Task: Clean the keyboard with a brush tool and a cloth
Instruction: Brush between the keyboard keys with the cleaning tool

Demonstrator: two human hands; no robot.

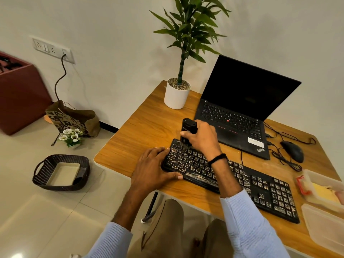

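- The brush tool (189,129) is being gripped by the right hand (202,138), tip on far-left keys of the keyboard (260,192).
- The keyboard's left end, along the table's near edge, is being pressed flat by the open-fingered left hand (154,168).
- Brushing is being done; a rightward sweep is likely being called for.
- Being counted: one keyboard, one brush tool, two clear containers (323,231).

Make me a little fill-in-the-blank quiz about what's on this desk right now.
The right hand grips a black ____ over the keyboard.
The left hand presses on the keyboard's ____ end.
Behind the keyboard stands an open ____ with a dark screen.
Missing: brush tool; left; laptop.
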